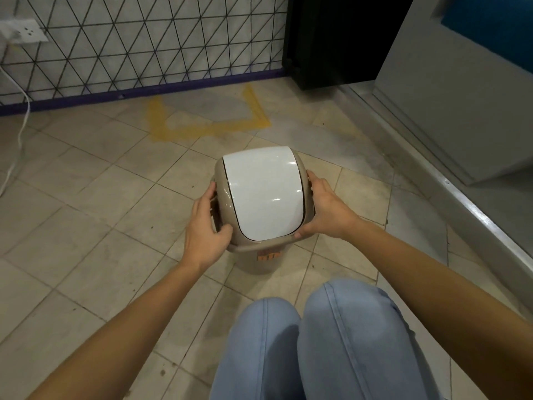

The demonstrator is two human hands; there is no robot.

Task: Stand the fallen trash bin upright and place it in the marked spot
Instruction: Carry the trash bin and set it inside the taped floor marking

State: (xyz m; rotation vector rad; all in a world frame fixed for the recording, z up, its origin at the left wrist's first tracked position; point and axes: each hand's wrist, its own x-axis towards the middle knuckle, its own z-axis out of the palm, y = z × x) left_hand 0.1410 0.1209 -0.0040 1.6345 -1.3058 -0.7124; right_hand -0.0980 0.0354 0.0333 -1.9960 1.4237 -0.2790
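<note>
left fingers curled round the side of the bin's beige collar, thumb pressed near the front edge; left hand closed on it. right fingers wrapped the same way on the opposite side, right hand clamped too. bin upright between both palms, white lid up, base hidden below, so cannot tell whether resting on the floor or just lifted. well short of the yellow mark, which lies beyond it near the wall.

likely slips from here: swing lid tipping under a stray thumb and loosening the hold; collar popping off the body if only the top is gripped; base landing across the yellow line instead of inside it.

around: knees just behind the bin, black cabinet right of the mark, metal sill further right, white cord hanging far left. nothing lying between bin and mark.
</note>
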